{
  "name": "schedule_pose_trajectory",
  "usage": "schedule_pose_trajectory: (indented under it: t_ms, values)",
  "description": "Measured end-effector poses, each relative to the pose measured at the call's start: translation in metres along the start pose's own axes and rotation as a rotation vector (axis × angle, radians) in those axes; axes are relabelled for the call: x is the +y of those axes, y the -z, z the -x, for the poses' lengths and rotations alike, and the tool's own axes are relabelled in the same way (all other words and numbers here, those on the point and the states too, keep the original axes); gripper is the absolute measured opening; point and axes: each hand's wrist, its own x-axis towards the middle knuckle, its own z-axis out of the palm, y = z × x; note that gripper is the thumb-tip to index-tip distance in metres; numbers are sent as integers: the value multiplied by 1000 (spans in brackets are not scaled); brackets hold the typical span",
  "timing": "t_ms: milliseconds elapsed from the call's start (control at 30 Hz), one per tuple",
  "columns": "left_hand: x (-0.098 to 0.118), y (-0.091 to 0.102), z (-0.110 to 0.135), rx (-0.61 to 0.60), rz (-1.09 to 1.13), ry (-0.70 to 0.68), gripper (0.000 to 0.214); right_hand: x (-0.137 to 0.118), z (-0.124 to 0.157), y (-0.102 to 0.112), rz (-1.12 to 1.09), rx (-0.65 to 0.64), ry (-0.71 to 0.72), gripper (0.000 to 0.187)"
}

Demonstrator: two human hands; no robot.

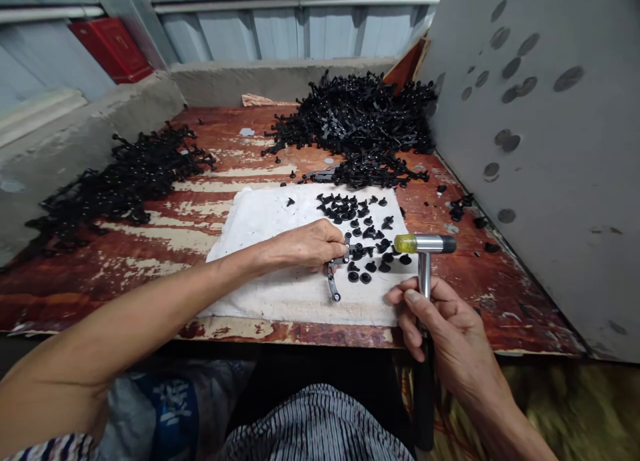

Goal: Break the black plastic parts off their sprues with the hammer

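Observation:
My left hand (pixel 315 244) reaches over a white cloth (pixel 260 287), its fingers closed around a dark, jointed metal bracket (pixel 333 284) with round ends. Just right of that hand, several small black knob-like pieces (pixel 370 233) with round heads lie scattered on the cloth. My right hand (pixel 445 321) grips a small mallet (pixel 430 243) by its shaft, close under the head. The mallet's head is metal, with a yellow face pointing left and a black face pointing right; its black handle hangs down past the table edge.
A big heap of black parts (pixel 365 114) lies at the back of the worn red-brown table (pixel 240 161). Another pile (pixel 125 181) runs along the left wall. A grey panel (pixel 560 181) borders the right side. A red box (pixel 113 49) sits at the back left.

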Motion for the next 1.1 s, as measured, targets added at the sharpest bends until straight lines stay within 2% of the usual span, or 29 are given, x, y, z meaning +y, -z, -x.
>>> schedule_pose_trajectory:
  t_ms: [133, 267, 467, 600, 700, 800, 933, 1100]
  values:
    - [2, 4, 9, 69, 39, 19, 32, 0, 1, 2, 1, -17, 4, 28]
    - [-1, 2, 16, 20, 36, 81, 32, 1, 2, 2, -15, -33, 17, 26]
    - [-8, -4, 11, 45, -29, 37, 29, 2, 3, 2, -34, -32, 29, 23]
    - [-8, -4, 9, 12, -204, 23, 28, 3, 3, 3, -50, -42, 32, 21]
    - [-8, 0, 10, 36, -315, -17, 30, 3, 3, 4, -56, -41, 27, 20]
    - [-4, 2, 16, 55, -305, -46, 30, 3, 3, 4, -70, -44, 27, 20]
    - [1, -3, 23, -15, -247, -80, 29, 3, 3, 4, -81, -47, 17, 19]
    - [1, -9, 23, -4, -307, -107, 29, 1, 3, 4, -74, -40, 23, 19]
